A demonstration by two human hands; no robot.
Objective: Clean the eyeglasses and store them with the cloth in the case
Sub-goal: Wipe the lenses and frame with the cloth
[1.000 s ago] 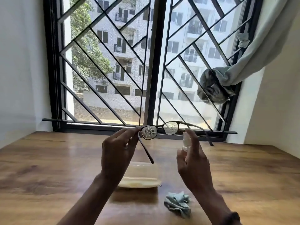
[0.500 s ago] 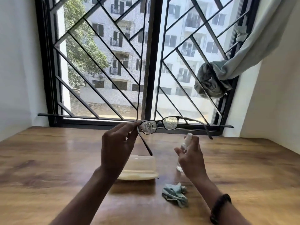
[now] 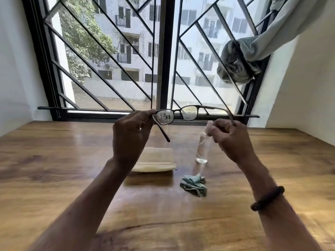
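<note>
Left hand (image 3: 132,131): pinches eyeglasses (image 3: 176,115) by frame corner.
Right hand (image 3: 230,136): curled at temple tip; grip unclear.
Cloth (image 3: 194,184), case (image 3: 154,160): mid-tabletop (image 3: 54,160), apart.

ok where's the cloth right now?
In the head view the cloth lies crumpled on the table, right of centre, nearer the person than the spray bottle and right of the case.

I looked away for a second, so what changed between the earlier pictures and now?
The right hand lowered the spray bottle onto the table; whether it has let go is blurred. Unchanged: left hand pinches the droplet-covered eyeglasses; case and cloth lie put.
</note>
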